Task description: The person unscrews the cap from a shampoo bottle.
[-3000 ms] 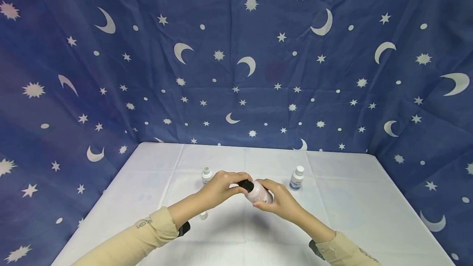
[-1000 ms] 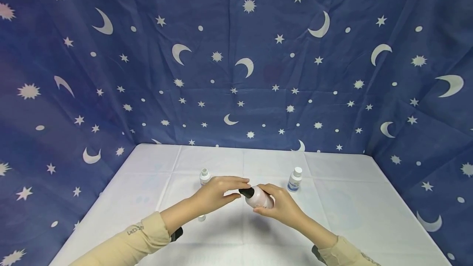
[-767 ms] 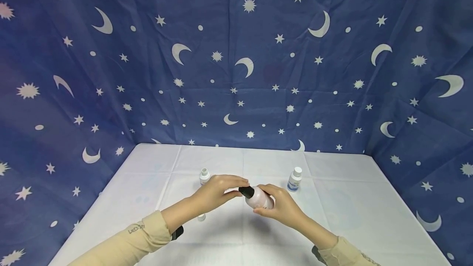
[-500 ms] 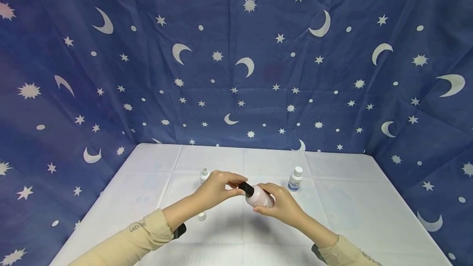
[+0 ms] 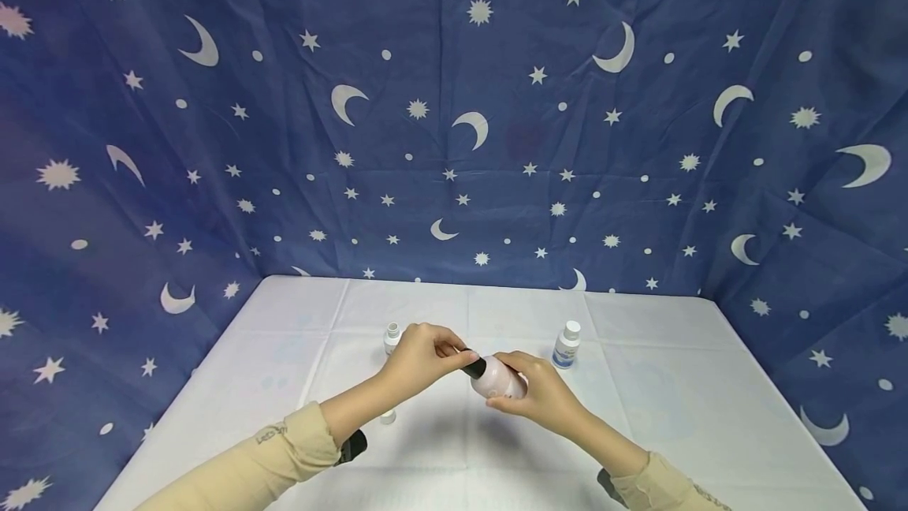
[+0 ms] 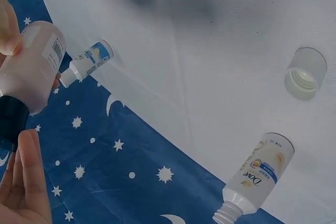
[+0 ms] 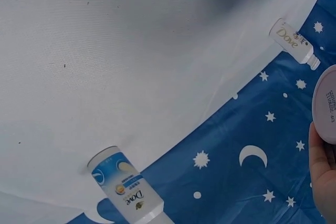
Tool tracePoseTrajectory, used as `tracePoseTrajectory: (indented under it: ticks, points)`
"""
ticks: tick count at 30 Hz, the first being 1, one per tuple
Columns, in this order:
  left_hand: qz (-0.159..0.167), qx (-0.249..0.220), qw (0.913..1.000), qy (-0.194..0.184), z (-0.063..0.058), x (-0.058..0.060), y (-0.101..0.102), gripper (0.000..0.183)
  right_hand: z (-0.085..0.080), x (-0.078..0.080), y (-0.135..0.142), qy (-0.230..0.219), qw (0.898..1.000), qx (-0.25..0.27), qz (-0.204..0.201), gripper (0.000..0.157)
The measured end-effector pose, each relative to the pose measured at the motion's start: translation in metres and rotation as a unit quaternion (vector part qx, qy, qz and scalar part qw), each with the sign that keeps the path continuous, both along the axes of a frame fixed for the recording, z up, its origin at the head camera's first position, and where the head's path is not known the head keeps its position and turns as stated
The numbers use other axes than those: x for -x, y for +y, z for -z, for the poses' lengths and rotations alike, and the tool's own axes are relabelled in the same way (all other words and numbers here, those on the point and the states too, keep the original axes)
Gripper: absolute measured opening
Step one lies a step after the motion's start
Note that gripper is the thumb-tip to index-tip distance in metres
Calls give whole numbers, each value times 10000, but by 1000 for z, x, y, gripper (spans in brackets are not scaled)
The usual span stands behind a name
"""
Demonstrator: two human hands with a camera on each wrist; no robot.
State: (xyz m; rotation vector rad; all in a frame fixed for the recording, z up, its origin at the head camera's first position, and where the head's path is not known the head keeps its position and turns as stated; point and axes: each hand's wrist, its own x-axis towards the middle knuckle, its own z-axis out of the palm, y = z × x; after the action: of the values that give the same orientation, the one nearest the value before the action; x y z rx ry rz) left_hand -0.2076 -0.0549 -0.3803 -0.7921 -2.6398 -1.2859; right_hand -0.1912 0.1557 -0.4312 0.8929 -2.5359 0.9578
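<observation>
A pale pink bottle (image 5: 499, 379) with a black cap (image 5: 475, 367) is held tilted above the table, cap toward the left. My right hand (image 5: 541, 391) grips the bottle round its body. At the other end my left hand (image 5: 420, 359) pinches the cap between thumb and curled fingers. The left wrist view shows the bottle's side with a barcode (image 6: 55, 51) and the thumb (image 6: 30, 148) at the cap. Its round base (image 7: 326, 103) faces the right wrist camera, with fine print on it.
An uncapped white Dove bottle (image 5: 392, 336) stands behind my left hand, partly covered by it. Its loose white cap (image 5: 388, 416) lies nearer, beside the left forearm. Another white Dove bottle (image 5: 566, 345), capped, stands at the right. Blue star-patterned cloth (image 5: 454, 140) surrounds the white table (image 5: 674, 385).
Three seconds ago my left hand pinched the black cap; a second ago its fingers had spread around it. Now thumb and fingers are closed on the cap again. My right hand keeps its grip.
</observation>
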Motion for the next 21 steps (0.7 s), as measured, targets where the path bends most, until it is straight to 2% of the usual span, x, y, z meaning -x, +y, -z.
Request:
tracePoseTrajectory:
  ticks: [5,9,11,13,16,21]
  points:
    - [-13,-109,9999,-113,1,2,0,30,-2,0,0,-10,10000,32,51,52]
    - [318,-241,9989,-256,2,6,-5,39,-2,0,1,11,10000,45,85,51]
    - [514,-169,9984,-149,2,7,-8,40,-1,0,2,-16,9999,50,97,51]
    - [670,-2,9977,97,2,8,-11,42,-1,1,3,-36,9999,49,98,51]
    - [849,345,9930,746,1,9,-14,47,-1,1,4,-35,9999,54,82,51]
    - [1273,678,9741,1741,-3,9,-16,45,-2,3,6,-23,10000,84,21,51]
